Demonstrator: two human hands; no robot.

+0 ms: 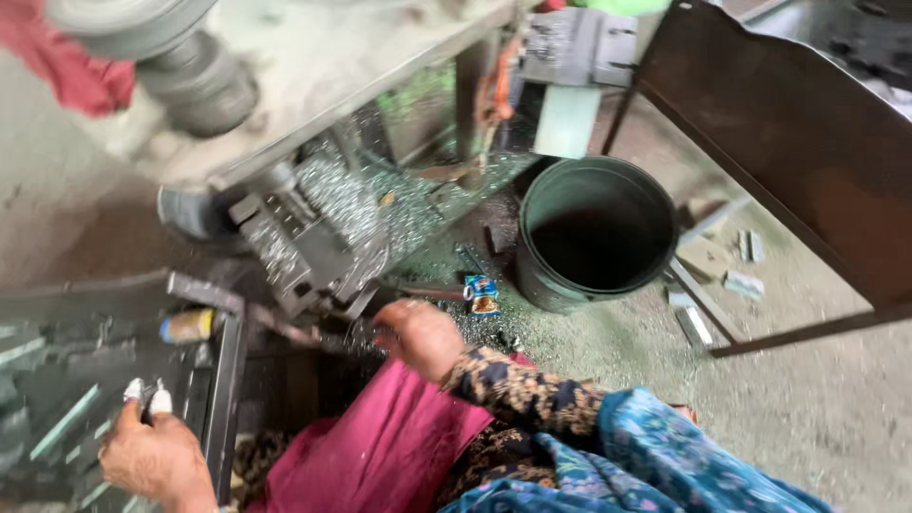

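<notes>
White pieces [147,394] sit pinched in left hand [152,456].

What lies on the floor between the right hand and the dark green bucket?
In the head view, a small blue and orange packet lies on metal shavings between the right hand and the bucket.

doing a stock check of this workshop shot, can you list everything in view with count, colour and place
bucket: one, dark green, on the floor right of centre
metal machine: one, grey, centre left, covered in shavings
metal shavings: a heap, silvery green, under the machine
small packet: one, blue and orange, on the floor by the bucket
metal frame: one, dark brown, upper right
metal offcuts: several, grey, on the floor right of the bucket
left hand: holding small white pieces, lower left
right hand: at the machine's base, what it grips is unclear
</notes>
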